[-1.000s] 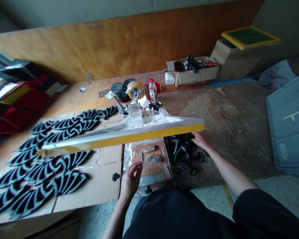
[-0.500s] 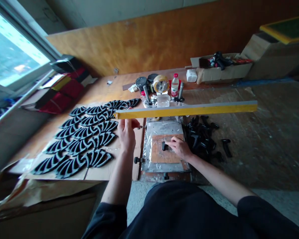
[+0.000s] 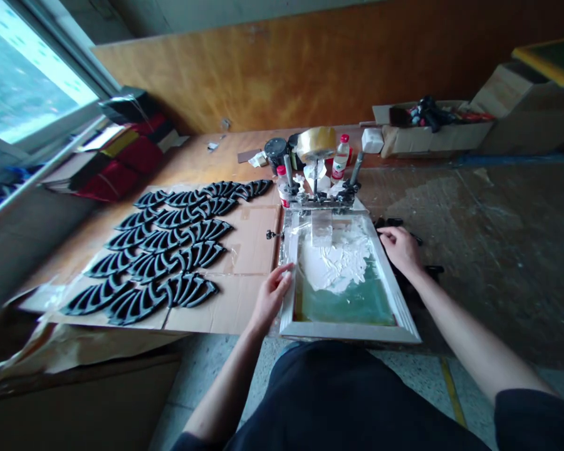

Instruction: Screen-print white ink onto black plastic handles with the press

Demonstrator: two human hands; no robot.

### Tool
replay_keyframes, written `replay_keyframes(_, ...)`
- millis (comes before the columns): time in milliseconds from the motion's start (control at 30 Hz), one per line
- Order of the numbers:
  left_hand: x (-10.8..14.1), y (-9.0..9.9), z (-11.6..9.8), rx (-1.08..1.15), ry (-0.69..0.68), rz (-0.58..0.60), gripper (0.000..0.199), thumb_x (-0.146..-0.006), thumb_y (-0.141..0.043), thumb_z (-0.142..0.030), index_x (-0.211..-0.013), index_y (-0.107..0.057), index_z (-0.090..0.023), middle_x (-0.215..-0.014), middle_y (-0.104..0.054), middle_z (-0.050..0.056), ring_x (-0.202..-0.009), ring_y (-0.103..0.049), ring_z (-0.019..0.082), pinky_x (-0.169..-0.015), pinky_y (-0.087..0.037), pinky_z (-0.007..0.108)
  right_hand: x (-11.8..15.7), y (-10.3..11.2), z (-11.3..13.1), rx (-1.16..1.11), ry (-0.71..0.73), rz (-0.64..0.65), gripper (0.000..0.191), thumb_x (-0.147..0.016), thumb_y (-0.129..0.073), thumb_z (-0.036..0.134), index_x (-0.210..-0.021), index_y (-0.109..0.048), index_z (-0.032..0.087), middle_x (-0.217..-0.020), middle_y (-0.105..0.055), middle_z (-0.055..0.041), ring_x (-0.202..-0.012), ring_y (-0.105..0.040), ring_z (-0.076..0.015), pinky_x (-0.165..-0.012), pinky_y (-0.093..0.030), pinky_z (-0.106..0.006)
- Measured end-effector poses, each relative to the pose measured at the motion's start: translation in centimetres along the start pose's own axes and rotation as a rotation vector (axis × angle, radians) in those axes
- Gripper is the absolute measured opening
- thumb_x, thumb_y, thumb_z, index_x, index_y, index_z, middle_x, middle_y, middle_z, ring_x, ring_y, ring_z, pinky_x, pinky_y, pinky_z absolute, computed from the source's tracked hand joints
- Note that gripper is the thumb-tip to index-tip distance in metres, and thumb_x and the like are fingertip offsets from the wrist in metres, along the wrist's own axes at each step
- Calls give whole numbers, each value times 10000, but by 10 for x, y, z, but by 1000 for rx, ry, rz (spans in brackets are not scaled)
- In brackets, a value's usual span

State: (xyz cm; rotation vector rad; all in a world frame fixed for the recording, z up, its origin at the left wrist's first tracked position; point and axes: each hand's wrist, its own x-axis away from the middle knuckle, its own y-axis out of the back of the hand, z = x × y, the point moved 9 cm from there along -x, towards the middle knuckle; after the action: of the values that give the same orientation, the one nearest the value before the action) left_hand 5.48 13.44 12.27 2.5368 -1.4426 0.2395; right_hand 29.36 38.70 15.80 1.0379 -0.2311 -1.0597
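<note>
Flat-looking screen (image 3: 350, 331) in the lower centre of view, between both hands. Long axis runs from the bottom of the view up toward the metal clamp (image 3: 324, 203), away from the person; wider at the near end (likely just perspective). Left hand (image 3: 269, 299) sits at the left rail about halfway up, half open, fingers loosely spread, fingertips at or touching the wood, nothing seen held. Right hand (image 3: 401, 249) is at the right rail, higher up, nearer the clamp end; fingers bent, tips at or just beside the rail, can't tell if they hold anything. Left hand is the nearer one to the bottom edge of the screen, neither is on it. White paste (image 3: 337, 264) covers the mesh's upper middle, clear block (image 3: 321, 228) standing at its top. Black parts (image 3: 435, 270) lie right of the screen, partly behind the right hand; black fan-shaped pieces (image 3: 162, 294) in rows on cardboard (image 3: 249, 250), left of view.
</note>
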Motion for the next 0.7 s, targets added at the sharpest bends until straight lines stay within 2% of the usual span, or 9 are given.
replay_keyframes(67,-6,-3,33,-57,13,5,642,-842,-602,-506,-1393,-484,-199,-668,-546,-46,-541,-460,83,-509,-355,185,-17,-1,31,-10,104,-64,503,-843,-599,276,-1323,-538,136,-1275,-515,-164,-1047,-566,-276,-919,-480,-425)
replay_keyframes(133,-14,-4,56,-132,9,-21,659,-862,-577,-479,-1440,-417,-205,-637,-500,-62,-535,-440,83,-515,-348,186,-29,-19,81,3,283,-32,633,-766,-720,277,-1342,-494,147,-1365,-455,-158,-1203,-484,-307,-1004,-437,-437)
replay_keyframes(167,-17,-3,63,-170,8,-33,644,-869,-565,-472,-1437,-420,-203,-639,-498,-60,-544,-445,86,-526,-355,189,-33,-32,102,28,339,20,613,-749,-743,260,-1307,-512,158,-1332,-485,-148,-1214,-474,-309,-1007,-431,-436)
replay_keyframes(233,-23,-2,73,-219,16,-51,616,-871,-560,-463,-1414,-448,-194,-662,-521,-48,-570,-471,94,-544,-373,196,-36,-61,129,93,354,163,419,-762,-733,222,-1152,-587,176,-1139,-596,-120,-1094,-542,-290,-920,-468,-409)
replay_keyframes(300,-25,-2,77,-228,23,-50,599,-868,-560,-459,-1394,-467,-187,-688,-553,-33,-592,-498,106,-551,-385,203,-30,-84,136,157,324,301,196,-793,-694,194,-977,-628,179,-946,-641,-91,-923,-586,-259,-796,-477,-360)
replay_keyframes(367,-25,-2,78,-226,24,-39,584,-868,-557,-458,-1383,-479,-192,-703,-570,-25,-605,-517,114,-551,-389,206,-13,-94,137,182,372,372,48,-827,-628,151,-866,-636,177,-858,-647,-78,-848,-584,-236,-731,-449,-323)
replay_keyframes(567,-22,0,75,-255,24,-44,560,-863,-558,-460,-1358,-510,-202,-736,-603,-13,-656,-557,135,-589,-412,222,66,-78,145,93,812,471,239,-806,-493,7,-861,-649,179,-839,-644,-59,-834,-545,-200,-702,-401,-287)
replay_keyframes(633,-22,-1,75,-246,25,-45,568,-862,-556,-469,-1360,-508,-200,-733,-600,-15,-652,-555,136,-594,-416,228,74,-72,146,74,876,532,240,-772,-505,-1,-834,-646,183,-824,-641,-51,-822,-542,-196,-697,-397,-283)
replay_keyframes(700,-22,-1,74,-241,27,-51,573,-860,-557,-475,-1359,-507,-198,-729,-597,-17,-642,-553,134,-591,-414,229,68,-70,148,26,855,584,247,-731,-520,-11,-791,-639,197,-773,-630,-27,-799,-548,-189,-682,-393,-275)
